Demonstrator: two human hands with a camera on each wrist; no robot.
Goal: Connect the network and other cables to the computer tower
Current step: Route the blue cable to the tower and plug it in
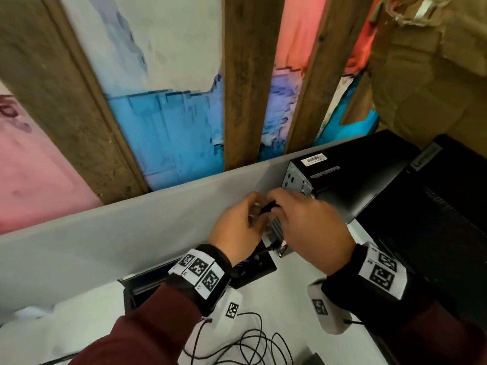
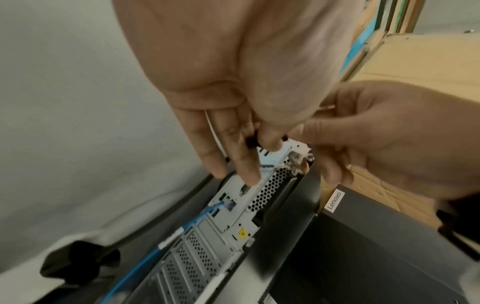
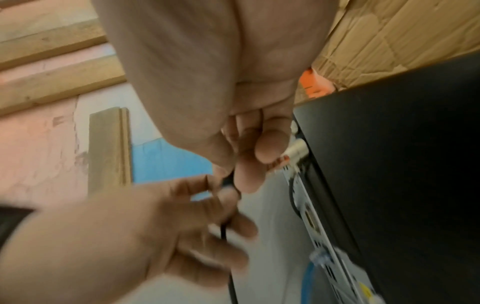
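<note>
By a grey partition [image 1: 131, 233], the black tower's [image 1: 363, 180] perforated silver rear holds a blue cable [image 2: 145, 259].

Your white desk [image 1: 295, 299] carries the black computer tower [image 1: 353, 185] at back right, a 2nd black Lenovo box [image 1: 448, 219] right beside it, loose thin black cables [image 1: 253, 341] in front, w/ a grey divider panel [image 1: 131, 233] along the back edge.

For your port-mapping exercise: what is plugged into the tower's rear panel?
A blue network cable sits in a port on the rear panel. Both hands hold a black cable before the panel's top; the ports behind them are covered.
</note>
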